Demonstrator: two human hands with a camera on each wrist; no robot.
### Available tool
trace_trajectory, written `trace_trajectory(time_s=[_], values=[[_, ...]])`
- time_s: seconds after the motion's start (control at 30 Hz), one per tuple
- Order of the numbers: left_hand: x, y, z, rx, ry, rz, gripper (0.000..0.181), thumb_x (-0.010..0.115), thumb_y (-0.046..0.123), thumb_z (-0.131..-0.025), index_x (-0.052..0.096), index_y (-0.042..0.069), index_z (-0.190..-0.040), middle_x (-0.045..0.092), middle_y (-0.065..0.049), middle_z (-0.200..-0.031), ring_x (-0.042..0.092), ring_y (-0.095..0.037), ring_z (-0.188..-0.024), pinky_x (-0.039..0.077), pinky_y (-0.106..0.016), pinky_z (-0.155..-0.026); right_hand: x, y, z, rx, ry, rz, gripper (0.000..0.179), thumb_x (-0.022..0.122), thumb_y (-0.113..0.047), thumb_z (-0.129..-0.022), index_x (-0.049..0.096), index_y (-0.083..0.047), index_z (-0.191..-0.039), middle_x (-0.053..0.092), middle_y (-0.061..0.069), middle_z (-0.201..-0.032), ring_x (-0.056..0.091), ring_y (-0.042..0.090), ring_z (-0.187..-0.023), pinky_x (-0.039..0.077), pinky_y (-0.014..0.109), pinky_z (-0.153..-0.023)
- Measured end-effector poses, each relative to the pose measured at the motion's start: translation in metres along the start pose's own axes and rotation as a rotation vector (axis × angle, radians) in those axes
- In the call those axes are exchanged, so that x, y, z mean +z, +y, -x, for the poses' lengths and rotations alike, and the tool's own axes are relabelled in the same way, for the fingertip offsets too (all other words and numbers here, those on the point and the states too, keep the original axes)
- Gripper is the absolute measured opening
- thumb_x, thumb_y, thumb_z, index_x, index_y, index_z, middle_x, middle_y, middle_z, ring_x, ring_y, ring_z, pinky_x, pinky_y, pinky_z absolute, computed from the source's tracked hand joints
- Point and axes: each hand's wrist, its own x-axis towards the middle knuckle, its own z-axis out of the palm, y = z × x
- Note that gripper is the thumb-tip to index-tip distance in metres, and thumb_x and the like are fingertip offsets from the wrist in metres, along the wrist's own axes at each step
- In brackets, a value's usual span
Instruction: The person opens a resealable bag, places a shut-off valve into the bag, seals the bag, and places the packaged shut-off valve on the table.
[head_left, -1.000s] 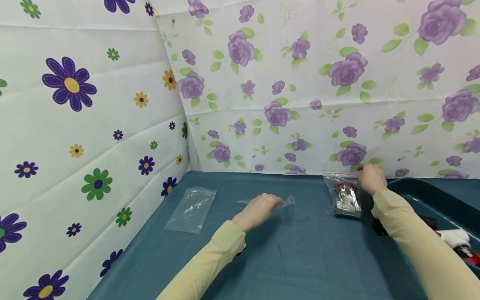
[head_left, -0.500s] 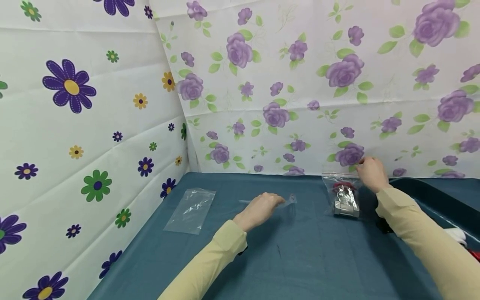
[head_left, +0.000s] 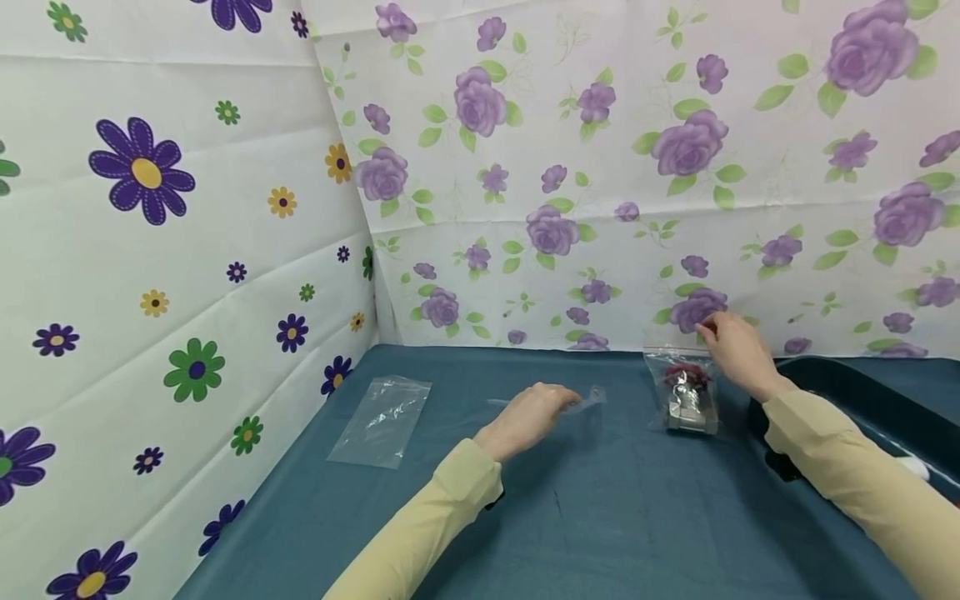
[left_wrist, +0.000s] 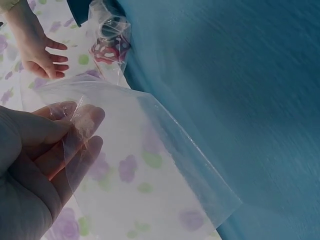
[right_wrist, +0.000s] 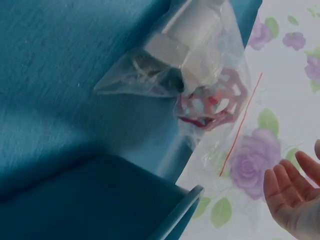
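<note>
My left hand (head_left: 528,417) pinches an empty clear zip-lock bag (left_wrist: 150,155) between thumb and fingers, above the middle of the table. In the left wrist view the bag spreads out from the fingertips, see-through. Farther right stands a second zip-lock bag with a metal valve (head_left: 691,402) inside; its red handwheel (right_wrist: 215,100) is uppermost. Beside the top of this filled bag is my right hand (head_left: 738,354). Its fingers (left_wrist: 55,57) are loosely extended and hold nothing, apart from the bag's red zip line in the right wrist view.
Another empty clear bag (head_left: 382,421) lies flat at the left of the blue table (head_left: 600,517). A dark blue tray (head_left: 862,383) stands at the right, partly hidden by the sleeve, with a white item (head_left: 913,467) in it. Flowered cloth (head_left: 555,167) hangs behind.
My left hand has shifted slightly right with the empty bag. The right fingertips have moved a little left over the filled bag, while the forearm has swung right. The filled bag stays standing.
</note>
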Motion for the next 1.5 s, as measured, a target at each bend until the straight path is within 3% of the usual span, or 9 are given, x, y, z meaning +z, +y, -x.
trace_trajectory(time_s=[0.23, 0.4, 0.63, 0.77, 0.9, 1.0, 1.13, 1.27, 1.5], values=[[-0.001, 0.008, -0.005, 0.01, 0.029, 0.039, 0.03, 0.056, -0.006, -0.087, 0.061, 0.005, -0.115, 0.06, -0.005, -0.11, 0.056, -0.011, -0.099, 0.043, -0.015, -0.078, 0.002, -0.004, 0.01, -0.063, -0.059, -0.057, 0.026, 0.044, -0.016, -0.097, 0.056, 0.007, -0.099, 0.054, 0.016, -0.085, 0.049, 0.024, -0.067, 0.04, 0.039, -0.056], [-0.001, 0.011, -0.007, 0.025, 0.074, 0.122, 0.026, 0.053, -0.002, -0.09, 0.062, 0.004, -0.114, 0.061, -0.005, -0.109, 0.056, -0.01, -0.099, 0.041, -0.014, -0.08, 0.0, -0.008, 0.015, -0.101, -0.06, -0.09, 0.027, 0.045, -0.019, -0.097, 0.057, 0.004, -0.103, 0.055, 0.016, -0.092, 0.052, 0.028, -0.078, 0.043, 0.045, -0.064], [-0.006, 0.013, -0.009, 0.046, 0.174, 0.347, 0.024, 0.048, -0.002, -0.093, 0.062, 0.002, -0.111, 0.062, -0.006, -0.104, 0.058, -0.007, -0.091, 0.041, -0.012, -0.077, -0.008, -0.022, 0.022, -0.138, -0.062, -0.18, 0.031, 0.043, -0.026, -0.098, 0.056, -0.001, -0.109, 0.056, 0.016, -0.101, 0.054, 0.032, -0.09, 0.044, 0.05, -0.073], [-0.008, 0.016, -0.01, 0.012, 0.169, 0.585, 0.025, 0.047, -0.001, -0.093, 0.061, 0.002, -0.113, 0.062, -0.004, -0.104, 0.058, -0.007, -0.092, 0.044, -0.017, -0.079, -0.01, -0.03, 0.029, -0.145, -0.117, -0.256, 0.032, 0.044, -0.028, -0.097, 0.055, -0.004, -0.115, 0.055, 0.016, -0.108, 0.055, 0.034, -0.093, 0.047, 0.047, -0.071], [-0.01, 0.019, -0.009, -0.005, 0.16, 0.797, 0.025, 0.045, -0.001, -0.093, 0.06, 0.0, -0.114, 0.062, -0.008, -0.106, 0.06, -0.017, -0.094, 0.046, -0.027, -0.082, -0.009, -0.036, 0.034, -0.189, -0.2, -0.385, 0.033, 0.046, -0.026, -0.097, 0.052, -0.006, -0.122, 0.052, 0.014, -0.117, 0.057, 0.027, -0.094, 0.048, 0.041, -0.075], [-0.02, 0.028, -0.004, 0.017, 0.163, 0.855, 0.025, 0.044, -0.004, -0.094, 0.059, -0.004, -0.114, 0.061, -0.014, -0.107, 0.06, -0.025, -0.095, 0.046, -0.03, -0.082, -0.008, -0.038, 0.035, -0.229, -0.258, -0.468, 0.034, 0.045, -0.019, -0.097, 0.047, -0.004, -0.127, 0.049, 0.013, -0.121, 0.057, 0.021, -0.095, 0.047, 0.033, -0.079], [-0.033, 0.039, 0.001, 0.04, 0.17, 0.892, 0.024, 0.043, -0.006, -0.093, 0.058, -0.007, -0.112, 0.059, -0.02, -0.106, 0.06, -0.028, -0.094, 0.047, -0.026, -0.079, -0.007, -0.04, 0.036, -0.251, -0.305, -0.536, 0.035, 0.045, -0.015, -0.097, 0.044, -0.002, -0.13, 0.046, 0.012, -0.125, 0.051, 0.027, -0.105, 0.045, 0.029, -0.082], [-0.033, 0.041, -0.001, 0.068, 0.165, 0.95, 0.024, 0.043, -0.007, -0.093, 0.057, -0.01, -0.113, 0.058, -0.023, -0.107, 0.058, -0.032, -0.095, 0.047, -0.026, -0.078, -0.006, -0.041, 0.038, -0.258, -0.324, -0.573, 0.034, 0.046, -0.014, -0.097, 0.044, -0.004, -0.13, 0.048, 0.013, -0.123, 0.049, 0.024, -0.109, 0.046, 0.032, -0.082], [-0.029, 0.041, -0.004, 0.136, 0.154, 1.063, 0.024, 0.041, -0.008, -0.094, 0.053, -0.016, -0.113, 0.054, -0.03, -0.109, 0.053, -0.042, -0.098, 0.047, -0.031, -0.08, -0.009, -0.043, 0.043, -0.231, -0.326, -0.582, 0.04, 0.059, -0.015, -0.09, 0.047, -0.005, -0.127, 0.056, 0.014, -0.111, 0.057, 0.017, -0.096, 0.049, 0.033, -0.073]])
